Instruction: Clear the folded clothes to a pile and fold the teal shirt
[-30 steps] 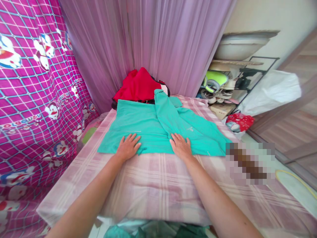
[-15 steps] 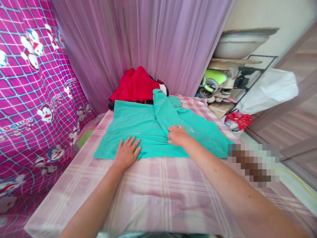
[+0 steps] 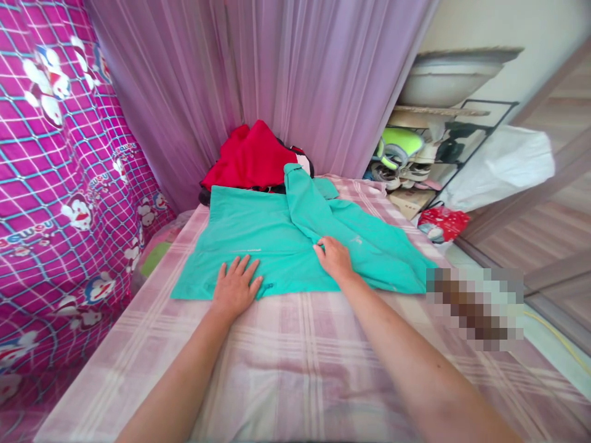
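Observation:
A teal shirt (image 3: 258, 227) lies spread on a bed covered with a pink plaid sheet (image 3: 295, 357). One side of it, with a sleeve, is folded over its middle. My left hand (image 3: 235, 286) rests flat on the shirt's near hem, fingers spread. My right hand (image 3: 336, 259) is on the folded part near the hem, with its fingers curled on the teal fabric at the fold's edge.
A red garment pile (image 3: 253, 157) sits behind the shirt against a purple curtain (image 3: 286, 80). A pink cartoon-print cloth (image 3: 55, 154) hangs at the left. To the right are a shoe rack (image 3: 415, 160), a white bag (image 3: 503, 166) and a small red bag (image 3: 438, 224).
My right hand slid from the hem up onto the folded part and curled its fingers on the fabric. The left hand stayed flat on the hem. The view drifted slightly.

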A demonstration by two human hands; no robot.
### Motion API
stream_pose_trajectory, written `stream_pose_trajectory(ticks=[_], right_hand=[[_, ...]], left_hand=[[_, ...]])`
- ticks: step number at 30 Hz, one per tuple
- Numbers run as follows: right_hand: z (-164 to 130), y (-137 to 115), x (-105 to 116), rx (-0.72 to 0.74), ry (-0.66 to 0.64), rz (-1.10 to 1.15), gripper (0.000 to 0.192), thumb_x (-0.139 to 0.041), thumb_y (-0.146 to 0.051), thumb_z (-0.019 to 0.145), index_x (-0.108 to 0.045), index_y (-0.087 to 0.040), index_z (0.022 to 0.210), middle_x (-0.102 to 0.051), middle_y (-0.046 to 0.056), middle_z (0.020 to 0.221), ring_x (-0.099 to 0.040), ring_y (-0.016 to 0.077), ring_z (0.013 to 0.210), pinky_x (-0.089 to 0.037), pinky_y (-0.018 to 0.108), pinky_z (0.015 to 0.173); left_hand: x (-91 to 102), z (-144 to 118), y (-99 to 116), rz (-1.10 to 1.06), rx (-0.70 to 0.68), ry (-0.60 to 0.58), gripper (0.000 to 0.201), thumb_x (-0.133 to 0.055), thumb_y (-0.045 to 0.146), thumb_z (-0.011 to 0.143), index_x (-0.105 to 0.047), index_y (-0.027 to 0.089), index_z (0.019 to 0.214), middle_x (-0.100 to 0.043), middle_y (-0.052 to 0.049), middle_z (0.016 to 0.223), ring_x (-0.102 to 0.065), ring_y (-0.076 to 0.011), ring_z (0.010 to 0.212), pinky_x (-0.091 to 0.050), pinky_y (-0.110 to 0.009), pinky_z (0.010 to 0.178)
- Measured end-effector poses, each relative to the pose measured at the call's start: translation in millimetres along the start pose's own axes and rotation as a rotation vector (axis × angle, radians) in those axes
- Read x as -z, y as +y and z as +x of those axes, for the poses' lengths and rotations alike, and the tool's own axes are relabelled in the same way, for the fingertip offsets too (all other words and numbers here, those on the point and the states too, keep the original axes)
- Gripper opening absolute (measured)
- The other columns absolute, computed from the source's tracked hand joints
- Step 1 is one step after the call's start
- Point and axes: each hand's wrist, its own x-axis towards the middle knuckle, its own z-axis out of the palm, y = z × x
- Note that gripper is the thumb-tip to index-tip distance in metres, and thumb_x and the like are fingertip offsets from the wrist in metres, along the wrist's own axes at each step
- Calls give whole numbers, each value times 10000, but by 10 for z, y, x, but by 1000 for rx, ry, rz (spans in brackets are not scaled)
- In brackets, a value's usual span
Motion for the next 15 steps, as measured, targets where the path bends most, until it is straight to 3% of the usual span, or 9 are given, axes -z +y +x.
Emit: stream_pose_trajectory(ticks=[4,8,11,15], right_hand=[[-154,-78,96,125,186,74,330,-366,-267,1006,-663,-179,1121,-678,114,1183,-584,220,1100,-407,331,937],[-383,-174,79,318,16,40,292,-444,-304,980,-710,-224,1070,-706,76,1094,-591,222,1014,-413,344,892],[-479,-77,21,224,-6,3,304,-492,-314,953,-697,-218,1155,-681,90,1189,-574,239,1069,-416,366,898],[-547,167,-24,135,47,23,308,-486,-278,945,-711,-206,1144,-687,96,1161,-589,231,1045,-425,355,894]], left_hand=[[18,4,18,-2,7,-31,529,-382,486,977,-472,288,1459,-415,-72,1549,-355,-320,1438,-258,-591,1162],[29,3,39,3,43,-57,537,-389,486,973,-463,283,1465,-388,-76,1566,-340,-333,1443,-258,-618,1148],[96,42,9,-10,71,-84,516,-384,466,978,-483,283,1450,-413,-75,1554,-370,-327,1424,-306,-591,1130],[299,231,-68,-20,83,-145,449,-312,380,1004,-646,263,1280,-622,-80,1355,-583,-287,1210,-469,-460,981]])
